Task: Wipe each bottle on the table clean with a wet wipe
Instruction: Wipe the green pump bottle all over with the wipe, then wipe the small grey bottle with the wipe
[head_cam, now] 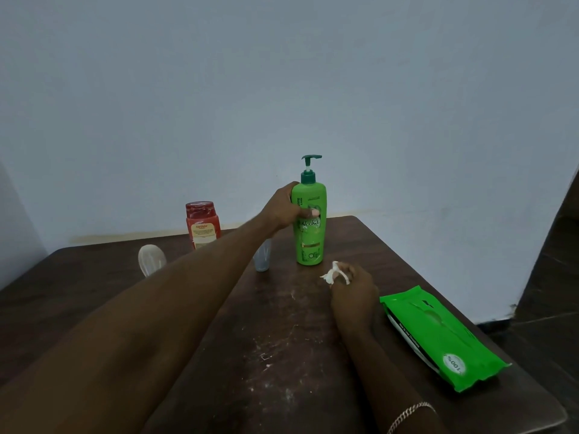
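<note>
1. Head view: a green pump bottle (308, 227) stands upright on the dark wooden table (282, 339), towards its far edge, with the pump nozzle pointing right.
2. The left hand (282, 211) grips the bottle's upper body from its left side, with the fingers wrapped behind it and the thumb lying across the front label.
3. The right hand (354, 289) rests on the table, near the bottle on its nearer right side. Its fingers are curled round a crumpled white wet wipe (332, 274), which sticks out towards the bottle without touching it.
4. A small pale bottle (262, 256) stands just left of the green bottle, partly hidden by the left forearm.
5. Further left are a red jar (202, 225) with a red lid and a clear plastic container (152, 260).
6. A green wet-wipe pack (438, 336) lies flat, well to the right of the green bottle and nearer the camera.
7. A chain bracelet (410, 413) circles the right wrist.
</note>
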